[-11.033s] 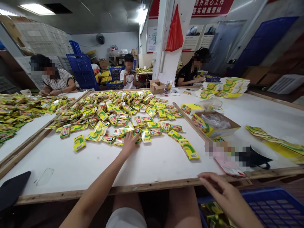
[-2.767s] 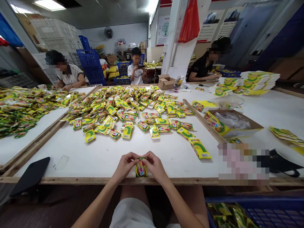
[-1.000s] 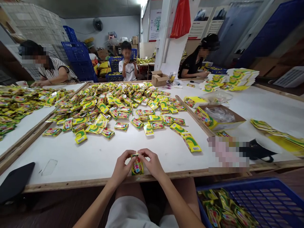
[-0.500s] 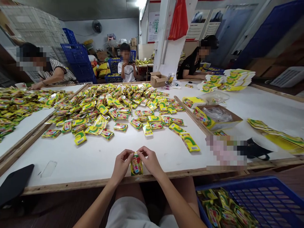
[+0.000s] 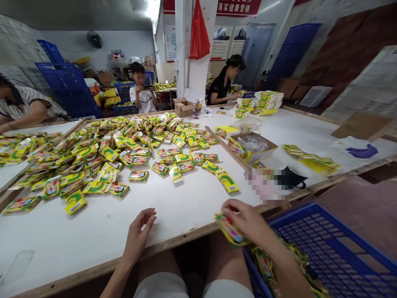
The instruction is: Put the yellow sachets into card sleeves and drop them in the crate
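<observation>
My right hand [image 5: 248, 219] grips a yellow snack packet [image 5: 229, 229] just past the table's front edge, beside the near-left corner of a blue crate [image 5: 328, 252]. The crate holds several packets of the same kind [image 5: 263, 265]. My left hand [image 5: 139, 234] rests on the white table top [image 5: 93, 223] near its wooden front edge, fingers loosely spread and holding nothing. A big heap of yellow-green packets [image 5: 124, 149] lies farther back on the table.
An open cardboard box [image 5: 252, 149] with a plastic bag sits right of a wooden divider strip [image 5: 223, 147]. Flat packet stacks [image 5: 310, 159] lie at the right. Three people sit at the far side; another packet heap [image 5: 18, 145] covers the left table.
Both hands held the packet at the table's front edge before. My left hand has let go, and my right hand has carried the packet right toward the blue crate. The view has swung right.
</observation>
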### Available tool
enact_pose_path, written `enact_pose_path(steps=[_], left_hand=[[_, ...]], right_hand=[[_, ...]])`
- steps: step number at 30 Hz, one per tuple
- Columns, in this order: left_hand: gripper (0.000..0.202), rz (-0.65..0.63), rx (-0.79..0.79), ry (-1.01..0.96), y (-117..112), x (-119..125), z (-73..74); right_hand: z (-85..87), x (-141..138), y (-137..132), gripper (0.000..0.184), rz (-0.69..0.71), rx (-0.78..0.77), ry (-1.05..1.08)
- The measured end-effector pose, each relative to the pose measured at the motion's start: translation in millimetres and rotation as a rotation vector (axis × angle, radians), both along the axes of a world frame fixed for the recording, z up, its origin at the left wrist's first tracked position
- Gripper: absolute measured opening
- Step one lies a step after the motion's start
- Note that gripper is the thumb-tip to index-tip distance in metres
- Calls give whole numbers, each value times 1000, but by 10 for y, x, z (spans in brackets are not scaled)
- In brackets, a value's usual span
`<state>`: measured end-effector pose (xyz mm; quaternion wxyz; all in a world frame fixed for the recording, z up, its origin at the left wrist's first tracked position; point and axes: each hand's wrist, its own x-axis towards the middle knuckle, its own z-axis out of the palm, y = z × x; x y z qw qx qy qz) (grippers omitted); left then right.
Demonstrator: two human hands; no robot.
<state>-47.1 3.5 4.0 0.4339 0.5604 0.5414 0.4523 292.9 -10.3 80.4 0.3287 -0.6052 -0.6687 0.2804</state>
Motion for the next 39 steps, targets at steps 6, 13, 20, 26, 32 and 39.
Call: enact_pose_path(steps=[6,13,20,26,32,39], left_hand=[[36,-71,-73,111,55,37,-28],[37,-29,-55,182,-53,-31,1],[45,-3,16,-73,58,285,23],[52,-91,19,-314,141,535,128],[46,-177,-36,-262,66,404,67],[25,-193,8,-158,114,395,47]], right_hand=[[-234,706,380,29,-403,13,-314],[-611,52,997,56,-504,16,-197],[-746,-785,558,39,71,-227,656],[-734,-1319,337,33,261,-219,808],[-690,-1262,378,33,252,-74,614],[-677,-1268,490,10,300,-91,487]])
